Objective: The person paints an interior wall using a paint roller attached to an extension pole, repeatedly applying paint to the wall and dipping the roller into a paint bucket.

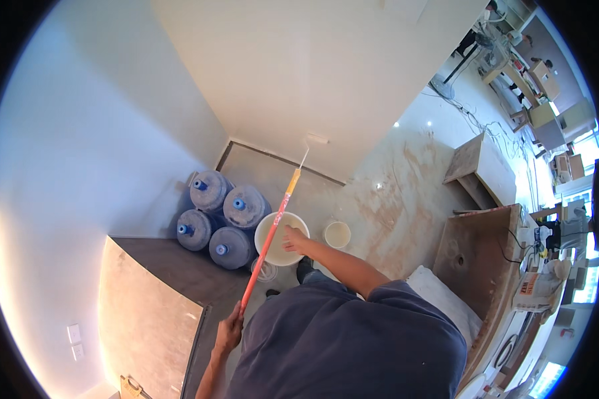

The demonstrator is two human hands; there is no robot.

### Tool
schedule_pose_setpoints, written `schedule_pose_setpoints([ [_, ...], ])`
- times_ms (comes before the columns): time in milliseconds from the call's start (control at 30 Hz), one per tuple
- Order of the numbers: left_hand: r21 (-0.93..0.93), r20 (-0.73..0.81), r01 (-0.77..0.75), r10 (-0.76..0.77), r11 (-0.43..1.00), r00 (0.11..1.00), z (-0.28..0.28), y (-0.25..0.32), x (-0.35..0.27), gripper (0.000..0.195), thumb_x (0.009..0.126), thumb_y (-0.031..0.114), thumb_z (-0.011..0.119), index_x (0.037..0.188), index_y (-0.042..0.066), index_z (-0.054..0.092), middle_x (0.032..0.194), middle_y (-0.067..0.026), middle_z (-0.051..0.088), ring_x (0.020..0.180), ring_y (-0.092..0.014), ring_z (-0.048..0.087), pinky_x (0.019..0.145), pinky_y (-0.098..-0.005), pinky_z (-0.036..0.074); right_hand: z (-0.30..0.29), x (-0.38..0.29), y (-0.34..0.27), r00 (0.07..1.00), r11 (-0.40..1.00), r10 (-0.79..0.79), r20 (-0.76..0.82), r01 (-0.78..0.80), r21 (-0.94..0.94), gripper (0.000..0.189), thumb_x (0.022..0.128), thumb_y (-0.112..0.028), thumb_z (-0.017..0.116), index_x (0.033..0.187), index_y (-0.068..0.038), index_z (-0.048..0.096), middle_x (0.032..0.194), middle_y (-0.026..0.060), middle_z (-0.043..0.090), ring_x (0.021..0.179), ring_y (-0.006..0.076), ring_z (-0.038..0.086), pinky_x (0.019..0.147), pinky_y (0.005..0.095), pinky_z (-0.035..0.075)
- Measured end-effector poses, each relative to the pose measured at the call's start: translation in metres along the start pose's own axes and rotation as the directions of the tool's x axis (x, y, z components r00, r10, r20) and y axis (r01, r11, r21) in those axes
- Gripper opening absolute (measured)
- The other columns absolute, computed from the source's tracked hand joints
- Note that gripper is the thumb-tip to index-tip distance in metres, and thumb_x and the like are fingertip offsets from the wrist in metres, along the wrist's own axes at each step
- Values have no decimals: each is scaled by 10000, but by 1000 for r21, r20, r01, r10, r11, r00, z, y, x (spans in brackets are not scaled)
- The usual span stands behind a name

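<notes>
My left hand [231,329] is closed around the lower end of a red extension pole [259,264] with a yellow upper section. At the pole's far end, a paint roller [318,138] with a thin metal frame is at the cream-white wall [299,75], low down. My right hand [294,240] is off the pole, fingers extended, above a large white bucket [307,227]. Pale liquid appears to fill the bucket's inside. A smaller white bucket [349,233], also pale inside, stands to its right on the floor.
Several blue water-cooler bottles [247,205] stand left of the large bucket. A brown board [149,319] is at lower left. To the right are a wooden cabinet [484,169], a white sack [442,294] and a cluttered worktop [534,289]. Cables [471,117] trail across the dusty floor.
</notes>
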State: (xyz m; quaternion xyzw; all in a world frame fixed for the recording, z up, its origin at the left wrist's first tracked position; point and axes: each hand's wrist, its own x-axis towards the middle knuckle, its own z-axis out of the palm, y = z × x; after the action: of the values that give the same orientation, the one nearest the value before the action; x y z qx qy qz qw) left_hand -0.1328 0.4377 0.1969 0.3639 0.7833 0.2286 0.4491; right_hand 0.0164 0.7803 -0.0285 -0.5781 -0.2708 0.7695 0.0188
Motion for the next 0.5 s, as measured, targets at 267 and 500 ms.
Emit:
schedule_pose_setpoints([
  [267, -208, -66, -70, 58, 976, 996, -17, -24, -88, 495, 1025, 84, 532, 1515, 40, 475, 1341, -264, 647, 1293, -240, 603, 1054, -291, 441, 92, -124, -31, 902, 851, -421, 97, 356, 385, 417, 1081, -475, 439, 1245, -97, 505, 1113, 137, 693, 868, 270, 734, 773, 430, 613],
  [500, -186, -93, -137, 122, 973, 988, -43, -22, -120, 507, 1023, 81, 524, 1524, 25, 465, 814, -86, 656, 788, -119, 638, 792, -261, 501, 125, -209, -54, 743, 691, -668, 43, 597, 407, 360, 1086, -421, 486, 1147, -69, 536, 967, 124, 669, 769, 223, 715, 658, 368, 611],
])
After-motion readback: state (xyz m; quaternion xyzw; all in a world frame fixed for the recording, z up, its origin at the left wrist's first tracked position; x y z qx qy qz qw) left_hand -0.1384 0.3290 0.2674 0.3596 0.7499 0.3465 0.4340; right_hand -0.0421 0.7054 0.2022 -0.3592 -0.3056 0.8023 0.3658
